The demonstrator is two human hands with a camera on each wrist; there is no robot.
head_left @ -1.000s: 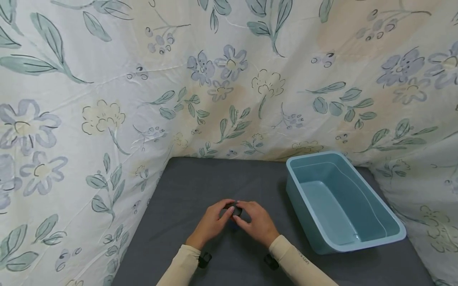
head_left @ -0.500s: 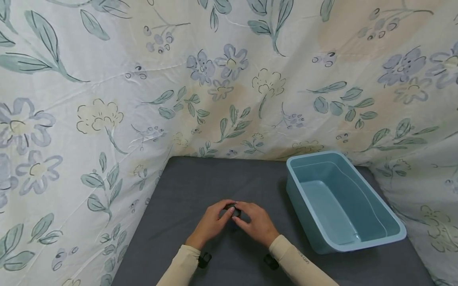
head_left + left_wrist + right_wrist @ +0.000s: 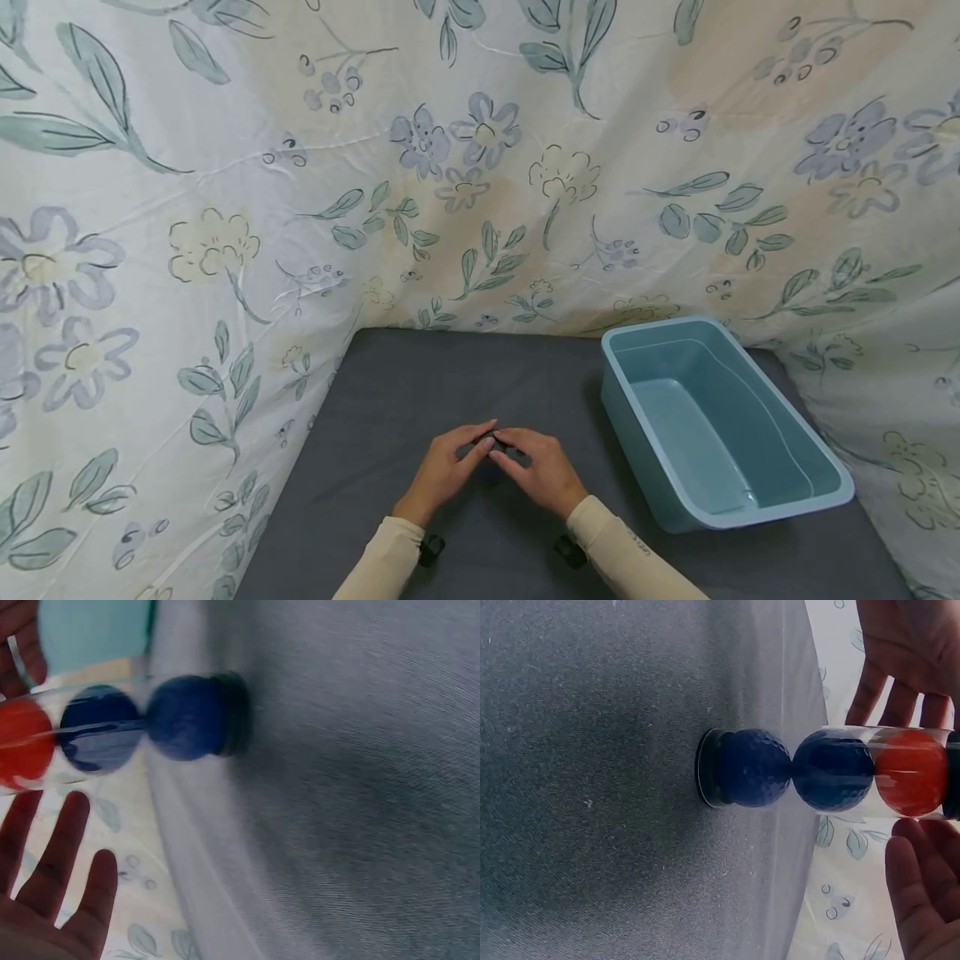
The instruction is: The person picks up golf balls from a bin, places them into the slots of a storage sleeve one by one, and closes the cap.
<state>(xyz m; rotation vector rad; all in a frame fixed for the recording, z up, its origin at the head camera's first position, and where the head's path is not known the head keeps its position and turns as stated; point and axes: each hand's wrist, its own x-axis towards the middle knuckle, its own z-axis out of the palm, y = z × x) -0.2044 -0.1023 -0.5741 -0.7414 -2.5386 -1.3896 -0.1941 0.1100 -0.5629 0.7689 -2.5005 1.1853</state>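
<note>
Between my hands stands a clear tube of golf balls, upright on the dark cloth. Two blue balls fill its lower part and a red-orange ball sits above them. Black ends close it, with the base down on the cloth and the lid on top. My left hand pinches the lid from the left with thumb and fingertips. From the other side my right hand pinches it likewise. Fingers mostly hide the lid in the head view; other fingers spread loosely beside the tube in the left wrist view.
A light-blue plastic bin stands on the table's right side, with nothing visible inside. Dark grey cloth covers the table. Floral curtains hang behind it and along both sides.
Both hands stay at the lid in nearly the same place. Their fingertips have shifted slightly around it, and less of the lid's dark top shows between them.
</note>
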